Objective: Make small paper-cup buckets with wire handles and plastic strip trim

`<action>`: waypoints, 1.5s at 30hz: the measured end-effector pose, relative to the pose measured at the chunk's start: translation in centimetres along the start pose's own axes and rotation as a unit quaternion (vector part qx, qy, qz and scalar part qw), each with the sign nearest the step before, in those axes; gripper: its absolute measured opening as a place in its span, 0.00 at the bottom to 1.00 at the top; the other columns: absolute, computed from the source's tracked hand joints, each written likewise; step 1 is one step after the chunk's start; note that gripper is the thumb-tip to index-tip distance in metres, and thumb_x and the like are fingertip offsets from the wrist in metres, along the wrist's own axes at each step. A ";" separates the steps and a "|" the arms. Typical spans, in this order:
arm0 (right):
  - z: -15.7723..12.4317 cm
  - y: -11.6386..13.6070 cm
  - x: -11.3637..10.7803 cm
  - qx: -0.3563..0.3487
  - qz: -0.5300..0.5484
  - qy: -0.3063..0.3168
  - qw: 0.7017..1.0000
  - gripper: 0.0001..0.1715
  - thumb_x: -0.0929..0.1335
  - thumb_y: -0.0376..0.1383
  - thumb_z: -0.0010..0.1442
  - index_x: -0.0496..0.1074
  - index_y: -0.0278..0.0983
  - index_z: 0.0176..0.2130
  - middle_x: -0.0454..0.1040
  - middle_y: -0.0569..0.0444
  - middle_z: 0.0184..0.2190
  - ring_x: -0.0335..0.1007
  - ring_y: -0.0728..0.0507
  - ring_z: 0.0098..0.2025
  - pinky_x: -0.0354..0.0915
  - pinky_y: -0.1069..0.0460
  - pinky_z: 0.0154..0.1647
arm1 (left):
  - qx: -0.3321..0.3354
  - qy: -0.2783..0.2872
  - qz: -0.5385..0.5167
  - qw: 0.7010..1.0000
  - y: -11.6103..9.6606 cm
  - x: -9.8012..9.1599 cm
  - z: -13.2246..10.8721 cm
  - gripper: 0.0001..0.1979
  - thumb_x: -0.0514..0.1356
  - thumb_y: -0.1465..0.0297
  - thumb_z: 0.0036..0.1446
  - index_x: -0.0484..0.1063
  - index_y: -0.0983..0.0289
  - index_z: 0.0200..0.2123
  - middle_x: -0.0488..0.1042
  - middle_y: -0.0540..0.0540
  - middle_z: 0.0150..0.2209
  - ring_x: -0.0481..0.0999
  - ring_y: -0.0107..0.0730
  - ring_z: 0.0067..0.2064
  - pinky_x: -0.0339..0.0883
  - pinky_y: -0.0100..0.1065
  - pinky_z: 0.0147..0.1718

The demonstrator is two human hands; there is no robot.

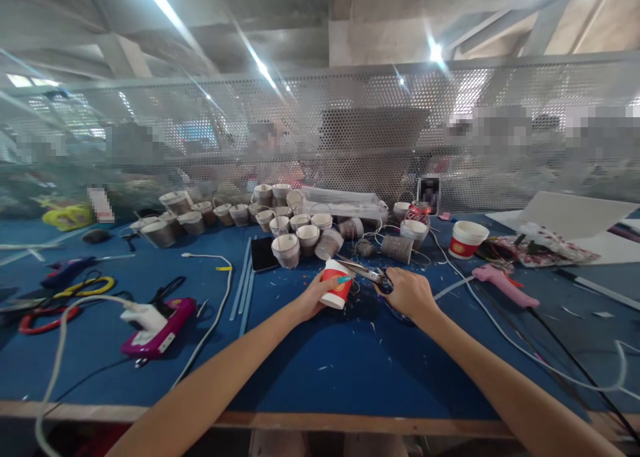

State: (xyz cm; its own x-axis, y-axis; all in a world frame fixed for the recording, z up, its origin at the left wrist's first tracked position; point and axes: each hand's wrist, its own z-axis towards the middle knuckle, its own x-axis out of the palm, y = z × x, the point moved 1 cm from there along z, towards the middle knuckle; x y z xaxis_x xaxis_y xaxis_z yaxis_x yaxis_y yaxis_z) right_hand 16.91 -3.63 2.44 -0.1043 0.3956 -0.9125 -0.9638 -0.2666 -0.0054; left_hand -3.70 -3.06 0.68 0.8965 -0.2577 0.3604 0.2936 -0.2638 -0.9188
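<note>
Grey pots [285, 252] with pale insides sat clustered; the left hand [313, 297] gripped a tilted red-and-white paper cup [337, 297], the right hand [410, 292] scissors [370, 274]

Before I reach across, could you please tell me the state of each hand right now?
Left hand: closed around a red-and-white tapered paper cup.
Right hand: holding dark-handled metal scissors, blades by the cup's rim.

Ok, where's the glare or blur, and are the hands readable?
Head view: ceiling lights flare into streaks; head view: the perforated screen looks hazy, with pixelated patches behind it; head view: left hand, right hand, red-and-white cup and scissors read reasonably clearly.
</note>
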 end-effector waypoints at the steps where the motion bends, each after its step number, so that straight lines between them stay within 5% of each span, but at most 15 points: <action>1: 0.0 -0.1 0.1 -0.003 -0.003 -0.003 1.000 0.19 0.60 0.47 0.56 0.70 0.35 0.31 0.75 0.50 0.29 0.71 0.44 0.33 0.53 0.54 0.26 | 0.001 0.005 0.003 1.000 0.0 0.0 -0.1 0.24 0.66 0.66 0.36 0.67 0.69 0.38 0.73 0.54 0.27 0.71 0.30 0.25 0.65 0.31 0.24; 13: -0.1 0.2 -0.1 -0.027 -0.024 -0.010 0.999 0.18 0.61 0.46 0.55 0.69 0.35 0.33 0.74 0.50 0.31 0.69 0.43 0.35 0.53 0.53 0.27 | 0.045 0.049 0.018 0.998 0.6 0.1 0.0 0.29 0.69 0.67 0.35 0.65 0.68 0.43 0.74 0.57 0.33 0.72 0.29 0.29 0.65 0.29 0.28; 29: -0.1 -0.1 0.2 -0.012 -0.006 -0.030 0.999 0.16 0.61 0.45 0.54 0.70 0.35 0.28 0.74 0.51 0.27 0.70 0.46 0.30 0.49 0.54 0.25 | 0.008 -0.024 -0.002 1.000 0.0 0.0 0.1 0.31 0.70 0.67 0.32 0.63 0.67 0.42 0.74 0.56 0.34 0.75 0.35 0.31 0.68 0.36 0.31; 34: -0.3 0.5 0.2 -0.006 -0.018 -0.025 1.000 0.18 0.62 0.47 0.53 0.70 0.35 0.30 0.75 0.51 0.28 0.71 0.44 0.31 0.50 0.53 0.25 | -0.034 0.058 -0.029 0.997 -0.2 0.1 -0.2 0.25 0.66 0.63 0.39 0.66 0.70 0.40 0.75 0.60 0.32 0.76 0.43 0.33 0.69 0.43 0.33; 40: -0.4 0.5 0.3 -0.007 -0.027 -0.014 1.000 0.16 0.63 0.45 0.53 0.70 0.35 0.30 0.75 0.52 0.29 0.71 0.44 0.32 0.50 0.53 0.25 | -0.002 -0.012 0.010 1.000 -0.2 0.2 -0.1 0.27 0.69 0.67 0.35 0.66 0.69 0.40 0.75 0.56 0.29 0.74 0.32 0.26 0.69 0.33 0.26; 45: -0.2 0.3 0.2 -0.023 -0.045 -0.018 0.999 0.19 0.62 0.47 0.54 0.69 0.34 0.31 0.74 0.50 0.28 0.70 0.43 0.32 0.50 0.53 0.25 | -0.001 -0.016 0.026 1.000 -0.3 0.3 0.0 0.27 0.69 0.67 0.34 0.66 0.68 0.39 0.74 0.54 0.28 0.73 0.29 0.25 0.67 0.31 0.25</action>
State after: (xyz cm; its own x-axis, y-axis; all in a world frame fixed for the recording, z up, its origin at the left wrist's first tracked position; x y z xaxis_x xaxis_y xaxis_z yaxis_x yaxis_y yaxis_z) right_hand 16.64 -3.83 2.15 -0.0284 0.4515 -0.8918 -0.9573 -0.2692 -0.1058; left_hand -3.55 -3.08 1.02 0.9207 -0.2404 0.3073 0.2464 -0.2523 -0.9357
